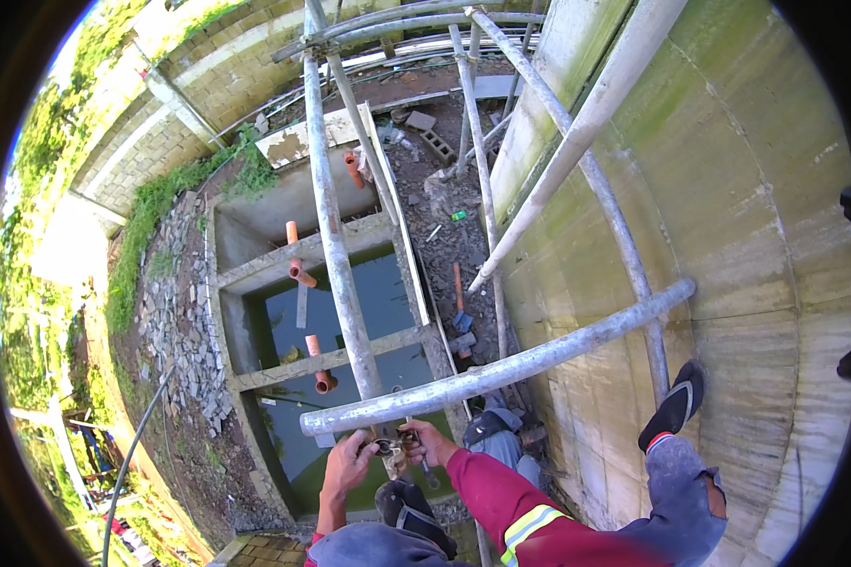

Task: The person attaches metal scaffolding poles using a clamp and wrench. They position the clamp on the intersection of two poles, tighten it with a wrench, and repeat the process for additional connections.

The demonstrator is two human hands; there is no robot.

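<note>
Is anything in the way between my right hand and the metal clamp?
Nothing visible: your right hand is at the metal clamp, your left hand at its other side, and the crosswise pole lies beyond them.

The sleeves [482, 477] are deep maroon-red, the right one crossed by a reflective band [531, 531] of yellow-green and silver. The trousers [671, 496] are faded blue-grey, with a ragged gap in the right leg. The dark footwear [669, 408] has paler grey straps, and a red-and-white edging [659, 441] circles the right ankle. The fingers [359, 447] are bare.
</note>
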